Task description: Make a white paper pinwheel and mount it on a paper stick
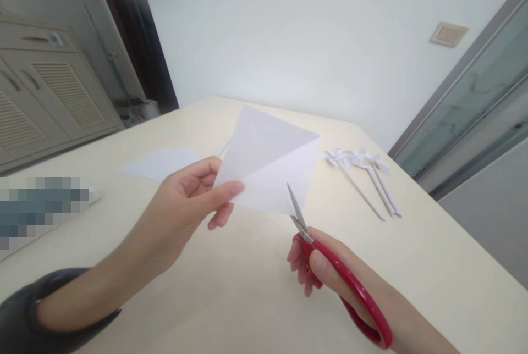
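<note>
From the head view, my left grip (187, 192) comes in from the lower left, a dark sleeve (20, 310) around the forearm. It pinches the sheet (264, 148) by its left corner, thumb on the near face. The sheet is white, held tilted above the middle of the table (251, 288), and a diagonal line runs across it to its right corner, the upper half looking darker.

My right grip (330, 275) is wrapped around the scissors (344, 270), which have red handles. Their blades are a little parted and point up at the sheet's lower right edge; one blade lies in front of the sheet, but I cannot tell whether it is cutting.

On the table to the right lie the pinwheels (338, 154), white, bunched at their heads, their sticks slanting toward me. Left of the sheet is some white paper (159, 161), partly behind my left grip, and a thin white stick (224, 147) shows just beside the sheet. At the far left, a pixelated object (37, 208) rests on the table.
</note>
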Available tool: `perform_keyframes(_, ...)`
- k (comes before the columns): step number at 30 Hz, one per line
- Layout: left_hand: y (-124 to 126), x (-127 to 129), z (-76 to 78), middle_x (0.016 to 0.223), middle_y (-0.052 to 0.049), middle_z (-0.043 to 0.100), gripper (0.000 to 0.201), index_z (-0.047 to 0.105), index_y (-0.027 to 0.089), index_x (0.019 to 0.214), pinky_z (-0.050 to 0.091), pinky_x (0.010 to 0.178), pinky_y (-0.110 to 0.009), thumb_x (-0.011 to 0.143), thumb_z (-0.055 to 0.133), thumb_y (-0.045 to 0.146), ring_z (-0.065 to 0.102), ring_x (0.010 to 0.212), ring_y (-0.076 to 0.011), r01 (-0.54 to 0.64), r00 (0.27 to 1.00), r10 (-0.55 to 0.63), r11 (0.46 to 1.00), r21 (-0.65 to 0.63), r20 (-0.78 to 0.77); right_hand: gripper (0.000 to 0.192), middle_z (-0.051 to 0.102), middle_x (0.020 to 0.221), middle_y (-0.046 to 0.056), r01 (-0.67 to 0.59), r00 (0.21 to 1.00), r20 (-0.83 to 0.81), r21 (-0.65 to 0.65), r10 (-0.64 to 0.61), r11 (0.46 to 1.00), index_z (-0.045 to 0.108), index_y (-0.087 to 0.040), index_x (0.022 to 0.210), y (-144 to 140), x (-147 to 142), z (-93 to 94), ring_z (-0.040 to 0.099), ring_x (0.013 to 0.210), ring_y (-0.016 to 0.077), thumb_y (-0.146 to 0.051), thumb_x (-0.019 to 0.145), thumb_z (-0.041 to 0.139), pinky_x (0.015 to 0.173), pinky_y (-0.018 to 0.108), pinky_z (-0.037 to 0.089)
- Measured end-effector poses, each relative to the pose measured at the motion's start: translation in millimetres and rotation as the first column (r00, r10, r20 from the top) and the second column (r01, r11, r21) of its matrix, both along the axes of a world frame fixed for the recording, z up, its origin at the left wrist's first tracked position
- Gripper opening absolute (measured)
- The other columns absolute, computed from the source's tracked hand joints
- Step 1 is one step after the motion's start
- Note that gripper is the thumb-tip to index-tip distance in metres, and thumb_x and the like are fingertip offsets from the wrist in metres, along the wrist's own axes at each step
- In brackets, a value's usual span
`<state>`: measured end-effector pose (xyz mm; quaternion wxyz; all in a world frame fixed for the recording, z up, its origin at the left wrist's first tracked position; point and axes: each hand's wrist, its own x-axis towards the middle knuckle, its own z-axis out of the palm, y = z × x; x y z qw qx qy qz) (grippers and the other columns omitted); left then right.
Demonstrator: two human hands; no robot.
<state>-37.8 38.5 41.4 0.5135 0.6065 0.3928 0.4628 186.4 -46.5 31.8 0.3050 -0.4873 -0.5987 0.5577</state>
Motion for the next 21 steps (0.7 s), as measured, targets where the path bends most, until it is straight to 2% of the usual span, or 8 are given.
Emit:
perform_keyframes(6,1.2,0.5,1.5,0.059,0.007,0.042,0.011,0.056,0.018,0.081,0.03,0.041,-0.011,0.082,0.063,0.027,0.038,0.045,-0.0015,0.041,0.999,-0.041,0.999,-0.003,0.031,0.036,0.047,0.077,-0.001,0.044,0.999,-0.007,-0.035,-0.045,0.998,0.045,-0.021,0.08,-4.9,0.0,8.1,0.048,0.074,0.0141,-0.056,0.087,0.043,0.069,0.029,0.039)
perform_keyframes(9,2.2,-0.3,0.5,0.057,0.007,0.042,0.013,0.056,0.018,0.079,0.031,0.04,-0.011,0.082,0.063,0.028,0.037,0.045,-0.0017,0.04,0.999,-0.039,0.999,-0.015,0.012,0.037,0.048,0.077,-0.001,0.045,0.999,-0.012,-0.034,-0.045,0.998,0.046,-0.021,0.08,-3.1,-0.1,7.0,0.049,0.074,0.0143,-0.057,0.087,0.042,0.068,0.029,0.038)
perform_keyframes(16,3.2,-2.8,-3.2,0.055,0.008,0.042,0.013,0.056,0.019,0.079,0.031,0.039,-0.01,0.08,0.065,0.03,0.038,0.043,-0.0015,0.027,1.0,-0.027,1.0,-0.014,0.012,0.041,0.056,0.088,0.003,0.017,1.0,-0.026,-0.004,-0.017,1.0,0.054,-0.019,0.09,0.4,-0.7,-0.8,0.052,0.075,0.0151,-0.057,0.089,0.038,0.077,0.033,0.041)
perform_keyframes(21,3.2,-0.6,-2.4,0.053,0.008,0.042,0.015,0.056,0.019,0.077,0.032,0.039,-0.01,0.079,0.066,0.03,0.038,0.042,-0.0018,0.029,0.999,-0.029,1.0,-0.005,0.013,0.038,0.056,0.088,0.003,0.012,0.998,-0.054,-0.036,-0.014,0.999,0.052,-0.019,0.087,-2.2,-1.5,2.1,0.053,0.078,0.016,-0.055,0.089,0.039,0.077,0.033,0.042)
